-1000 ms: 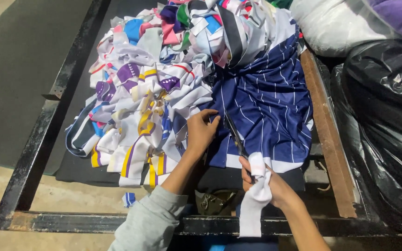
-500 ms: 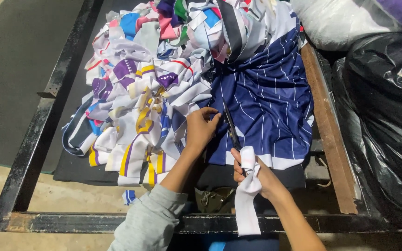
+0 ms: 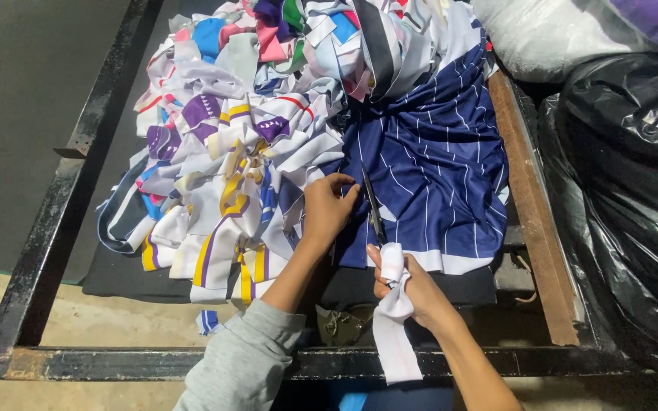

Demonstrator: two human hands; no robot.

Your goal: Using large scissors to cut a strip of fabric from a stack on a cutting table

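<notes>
Bounded by a black metal frame [image 3: 78, 205] on the left and near sides and a rusty brown rail [image 3: 531, 228] on the right; bare dark worktop [image 3: 116, 278] only along the near-left edge. Heaped with multicoloured fabric scraps [image 3: 230, 160] across the middle and far part. Right of the heap, spread flat: navy cloth with thin white stripes [image 3: 436, 167]. Left hand [image 3: 327, 209] pressed on the navy cloth's left edge, fingers curled loosely. Just right of it, dark scissors [image 3: 373, 207] lying along the cloth. Nearer, right hand [image 3: 409, 285] closed around a white fabric strip [image 3: 394, 327], hanging down over the near frame. Far right, black plastic bags [image 3: 626, 190].
</notes>
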